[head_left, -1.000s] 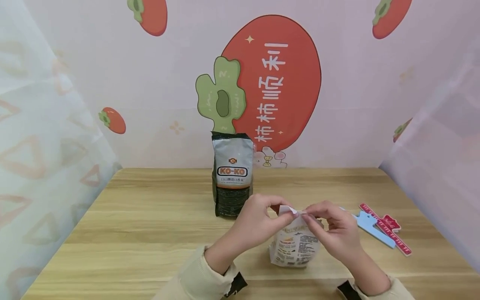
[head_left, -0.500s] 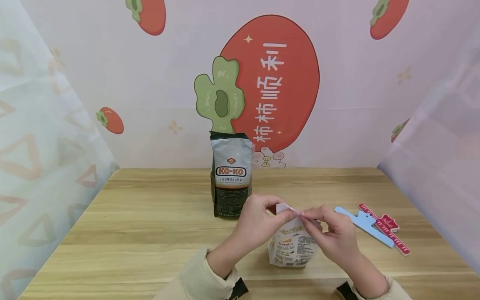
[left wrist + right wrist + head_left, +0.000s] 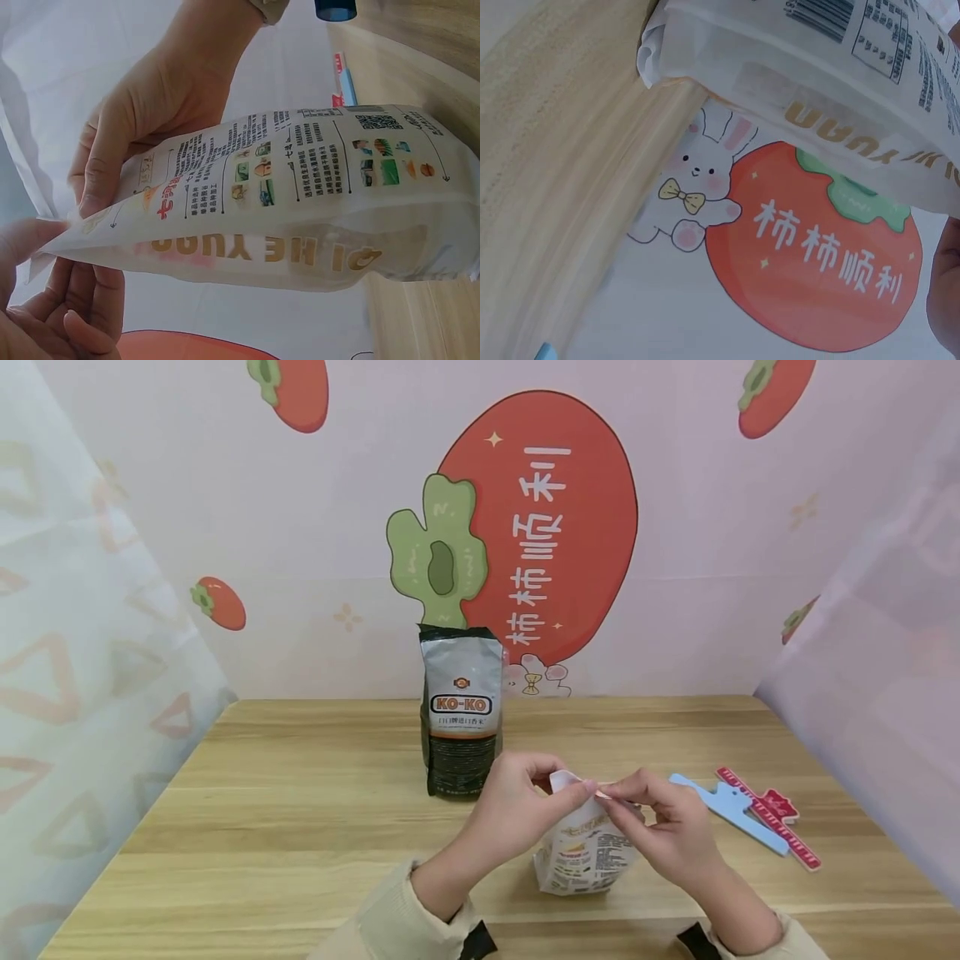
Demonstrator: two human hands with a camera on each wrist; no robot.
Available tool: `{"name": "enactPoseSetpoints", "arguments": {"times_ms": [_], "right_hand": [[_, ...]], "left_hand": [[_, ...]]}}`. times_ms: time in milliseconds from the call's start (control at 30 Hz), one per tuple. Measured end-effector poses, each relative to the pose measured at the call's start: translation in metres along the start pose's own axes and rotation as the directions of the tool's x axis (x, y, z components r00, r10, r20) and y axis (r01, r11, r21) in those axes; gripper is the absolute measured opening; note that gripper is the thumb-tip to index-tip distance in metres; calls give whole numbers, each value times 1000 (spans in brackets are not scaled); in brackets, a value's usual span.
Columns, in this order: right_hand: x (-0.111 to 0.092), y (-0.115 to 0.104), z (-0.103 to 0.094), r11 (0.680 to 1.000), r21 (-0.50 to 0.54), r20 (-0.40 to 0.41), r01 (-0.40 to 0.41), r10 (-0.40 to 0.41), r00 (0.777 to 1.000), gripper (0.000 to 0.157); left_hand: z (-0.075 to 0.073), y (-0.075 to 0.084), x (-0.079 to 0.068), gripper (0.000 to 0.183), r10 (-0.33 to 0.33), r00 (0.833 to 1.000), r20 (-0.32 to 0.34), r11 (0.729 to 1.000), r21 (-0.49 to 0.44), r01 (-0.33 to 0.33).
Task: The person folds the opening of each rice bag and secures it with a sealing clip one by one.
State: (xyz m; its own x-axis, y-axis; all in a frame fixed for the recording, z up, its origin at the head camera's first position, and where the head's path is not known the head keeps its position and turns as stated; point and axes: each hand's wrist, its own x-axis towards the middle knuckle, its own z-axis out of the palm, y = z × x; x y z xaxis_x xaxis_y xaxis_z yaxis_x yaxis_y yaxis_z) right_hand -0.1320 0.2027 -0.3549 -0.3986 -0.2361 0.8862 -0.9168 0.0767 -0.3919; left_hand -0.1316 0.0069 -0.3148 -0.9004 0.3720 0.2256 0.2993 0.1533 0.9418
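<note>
A white printed paper-like bag (image 3: 587,858) stands on the table near the front, its top edge drawn up between both hands. My left hand (image 3: 522,802) pinches the bag's upper left edge, with the thumb in front. The right hand (image 3: 663,818) pinches the same edge just to the right, thumb and fingertips almost meeting the left thumb. In the left wrist view the bag (image 3: 300,172) narrows towards the pinched top, where the left fingers (image 3: 82,296) lie along one side and the right hand (image 3: 161,94) along the other. The right wrist view shows the bag's lower part (image 3: 795,67).
Behind the hands stands a silver and black KO-KO bag (image 3: 461,714). To the right, a light blue clip (image 3: 731,810) lies crossed with a red ruler-like clip (image 3: 780,818) on the wooden table (image 3: 300,827). A printed cloth backdrop (image 3: 300,527) encloses the table.
The right hand has shifted slightly left, uncovering the blue clip's left end. Both hands keep their pinch on the bag's top edge, and the fingertips have shifted a little along it.
</note>
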Motion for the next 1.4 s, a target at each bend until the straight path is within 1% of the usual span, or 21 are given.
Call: {"name": "enactPoseSetpoints", "arguments": {"times_ms": [133,200,367,467,567,667,733,833,900,967,1033,1100,1167,1233,1300,1400], "right_hand": [[-2,1,-2,998,56,24,-30,29,999,20],[-3,1,-1,998,54,24,-23,22,999,26],[-3,4,0,999,8,29,51,-51,998,31],[-3,5,-1,995,16,57,101,-102,993,30],[-2,5,-4,993,18,92,119,-121,988,29],[-2,3,-7,992,-25,121,120,-116,986,29],[-1,1,-10,991,-70,148,112,-101,984,30],[2,-4,-18,991,-119,216,57,-31,976,28],[5,-8,-23,992,-126,272,4,31,962,22],[7,-13,-28,987,-145,319,-68,112,941,20],[8,-15,-31,983,-150,348,-109,156,924,24],[9,-17,-33,972,-186,359,-143,203,911,31],[8,-17,-33,966,-216,357,-142,214,909,36],[8,-17,-33,960,-242,350,-139,221,910,33],[7,-16,-31,962,-248,343,-114,198,918,27],[6,-14,-32,967,-241,349,-87,170,922,23]], "left_hand": [[0,2,0,18,1,1000,5,1000,7,-1],[-1,2,-1,17,7,1000,6,1000,19,-7],[-1,2,0,12,30,1000,-1,997,65,-29],[-2,1,0,11,42,999,-4,996,75,-42],[-1,0,0,10,48,999,-2,996,80,-48],[-1,0,0,10,60,998,0,994,88,-60],[-1,0,0,9,74,997,1,993,97,-74],[-1,1,-1,8,95,996,2,989,111,-94],[-1,1,-1,8,103,995,5,987,123,-103],[-1,1,-1,9,110,994,6,985,134,-110],[-2,1,-1,9,118,993,5,982,144,-118],[-2,1,-1,9,125,992,2,981,149,-124],[-2,1,-1,8,131,991,-1,980,151,-129],[-2,1,-1,8,131,991,-3,980,150,-129],[-2,0,-1,7,126,992,-4,981,152,-124],[-2,0,0,7,128,992,-4,980,155,-126]]}}
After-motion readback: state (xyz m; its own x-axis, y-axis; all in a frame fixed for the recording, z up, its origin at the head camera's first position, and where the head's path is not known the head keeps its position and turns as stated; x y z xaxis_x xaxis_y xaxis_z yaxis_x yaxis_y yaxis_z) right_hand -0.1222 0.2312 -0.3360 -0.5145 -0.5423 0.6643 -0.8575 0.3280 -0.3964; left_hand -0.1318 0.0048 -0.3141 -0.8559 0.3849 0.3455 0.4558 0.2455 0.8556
